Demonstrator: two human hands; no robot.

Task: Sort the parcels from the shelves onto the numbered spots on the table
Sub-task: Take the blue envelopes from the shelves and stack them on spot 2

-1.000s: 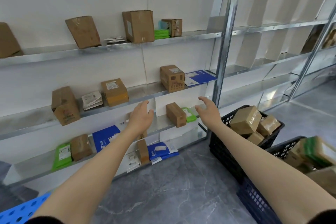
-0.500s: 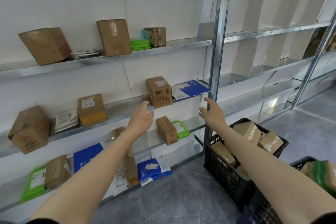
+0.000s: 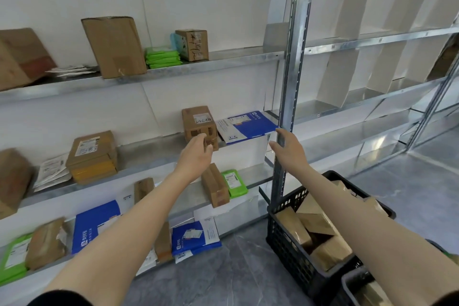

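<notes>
Both hands moved in over the last 1 s; left hand (image 3: pixel 196 154) is now at the brown box (image 3: pixel 198 123) near the middle shelf's (image 3: pixel 149 151) right end, fingers relaxed, no grip yet; right hand (image 3: pixel 288 151) is spread, empty, by the blue envelope (image 3: pixel 248 124); a grab looks next.

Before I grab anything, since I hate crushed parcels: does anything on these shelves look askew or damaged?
Yes. On the top shelf, the tall brown box stands tilted rather than square, and the far-left box sits tilted too. No damage is clear, and nothing has spilled.
</notes>
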